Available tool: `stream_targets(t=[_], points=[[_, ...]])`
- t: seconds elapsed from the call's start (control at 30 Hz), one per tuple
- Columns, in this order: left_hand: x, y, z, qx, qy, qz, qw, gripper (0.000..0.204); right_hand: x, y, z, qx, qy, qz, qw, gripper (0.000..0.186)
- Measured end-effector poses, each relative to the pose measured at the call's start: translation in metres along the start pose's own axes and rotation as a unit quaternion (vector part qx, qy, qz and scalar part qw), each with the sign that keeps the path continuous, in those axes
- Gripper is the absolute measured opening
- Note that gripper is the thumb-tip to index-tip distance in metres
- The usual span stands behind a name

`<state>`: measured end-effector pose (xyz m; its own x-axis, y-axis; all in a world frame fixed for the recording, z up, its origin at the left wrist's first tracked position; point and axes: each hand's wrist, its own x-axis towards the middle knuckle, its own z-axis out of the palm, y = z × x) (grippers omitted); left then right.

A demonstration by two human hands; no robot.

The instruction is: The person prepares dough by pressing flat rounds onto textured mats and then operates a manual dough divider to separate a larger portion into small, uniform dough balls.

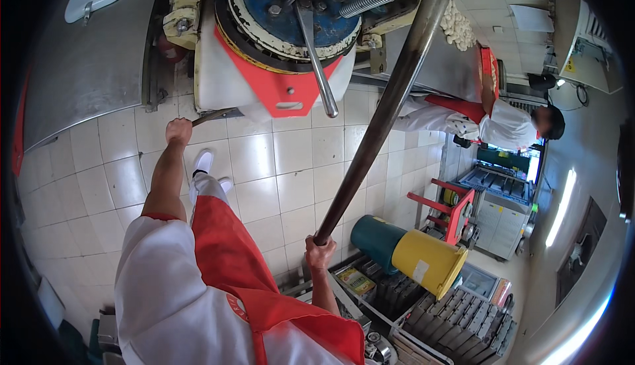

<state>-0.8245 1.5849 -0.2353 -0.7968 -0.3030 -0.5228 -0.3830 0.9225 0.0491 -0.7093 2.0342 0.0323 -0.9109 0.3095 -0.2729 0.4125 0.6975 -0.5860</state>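
My right hand [321,254] is closed round the near end of a long metal lever bar [390,100], which slopes up and away to the top of a press machine [289,17]. The machine has a worn blue and cream round head. A red plate [281,87] with a slot sits under the head, and a short steel handle [316,60] hangs across it. Low at the machine's left side, my left hand [178,130] is shut on a thin metal handle [213,116]. A coil spring [367,2] shows beside the head.
A steel table [86,67] stands on the left. Pale dough pieces [456,27] lie on a far table. A co-worker [503,127] in white and red stands at the right. Green [377,242] and yellow bins [426,259], a red trolley [456,213] and stacked grey trays [450,325] fill the lower right.
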Motion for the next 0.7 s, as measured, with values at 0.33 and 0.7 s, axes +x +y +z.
stream_targets(t=[0.33, 0.7], points=[[0.028, -0.021, 0.070, 0.024, 0.051, 0.003, 0.998, 0.023, -0.003, -0.013, -0.009, 0.025, -0.065, -0.009, 0.998, 0.022], [-0.220, 0.224, -0.486, -0.376, 0.489, 0.536, 0.576, 0.068, -0.078, -0.057, -0.216, 0.718, -0.344, -0.282, 0.535, 0.071]])
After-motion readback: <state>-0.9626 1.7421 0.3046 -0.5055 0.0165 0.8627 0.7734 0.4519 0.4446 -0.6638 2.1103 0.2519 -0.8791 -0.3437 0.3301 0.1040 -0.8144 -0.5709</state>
